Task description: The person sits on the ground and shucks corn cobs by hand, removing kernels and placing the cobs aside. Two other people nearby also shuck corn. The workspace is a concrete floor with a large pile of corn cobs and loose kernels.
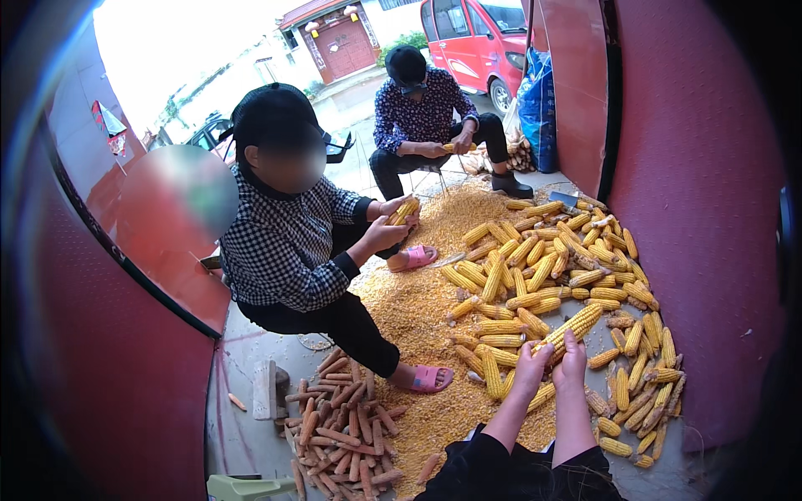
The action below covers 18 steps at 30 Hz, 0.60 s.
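Note:
An ear of dried yellow corn (573, 327) is held in both my hands, tilted up to the right above the heap. My left hand (532, 366) grips its lower end, and my right hand (571, 363) closes around its underside just beside. Under and beyond my hands lies a heap of whole corn ears (539, 263). Loose kernels (407, 313) are spread over the floor to the left of that heap. Stripped cobs (351, 426) form a pile at the lower left.
Two people sit nearby, each holding a corn ear: one at the left (282, 244), another at the back (426, 113). Pink slippers (432, 379) rest at the kernels' edge. A pale block (265, 389) and green plastic object (247, 487) stand lower left. Red walls (695, 206) flank the floor; a blue sack (537, 113) leans behind.

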Each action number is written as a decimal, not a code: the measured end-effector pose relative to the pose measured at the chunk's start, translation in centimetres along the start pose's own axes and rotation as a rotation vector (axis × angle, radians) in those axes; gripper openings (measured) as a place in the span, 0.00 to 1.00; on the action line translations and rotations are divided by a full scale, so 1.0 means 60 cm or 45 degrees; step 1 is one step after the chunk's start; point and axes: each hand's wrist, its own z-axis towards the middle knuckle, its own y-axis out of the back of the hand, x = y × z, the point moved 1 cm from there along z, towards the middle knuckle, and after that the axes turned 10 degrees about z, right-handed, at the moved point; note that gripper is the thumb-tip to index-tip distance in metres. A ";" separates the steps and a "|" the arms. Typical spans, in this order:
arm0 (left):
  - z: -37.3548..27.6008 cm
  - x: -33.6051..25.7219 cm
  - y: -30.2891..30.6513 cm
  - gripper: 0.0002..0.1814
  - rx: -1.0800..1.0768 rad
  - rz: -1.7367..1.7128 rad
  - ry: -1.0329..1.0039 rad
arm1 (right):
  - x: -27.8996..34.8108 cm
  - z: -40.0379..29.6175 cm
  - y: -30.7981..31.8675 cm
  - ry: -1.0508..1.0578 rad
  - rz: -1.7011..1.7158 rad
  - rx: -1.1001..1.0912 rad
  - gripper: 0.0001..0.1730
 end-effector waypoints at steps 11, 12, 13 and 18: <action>-0.026 -0.016 -0.047 0.31 0.048 0.243 -0.043 | 0.034 0.020 0.021 0.050 -0.038 -0.072 0.19; -0.027 -0.009 -0.038 0.35 0.020 0.263 -0.023 | 0.028 0.012 0.018 0.027 -0.029 -0.077 0.20; -0.031 -0.010 -0.040 0.32 0.023 0.268 0.009 | 0.033 0.008 0.010 0.024 -0.029 -0.079 0.21; -0.033 -0.003 -0.067 0.22 0.010 0.255 -0.063 | 0.063 0.006 0.013 -0.026 0.084 -0.081 0.21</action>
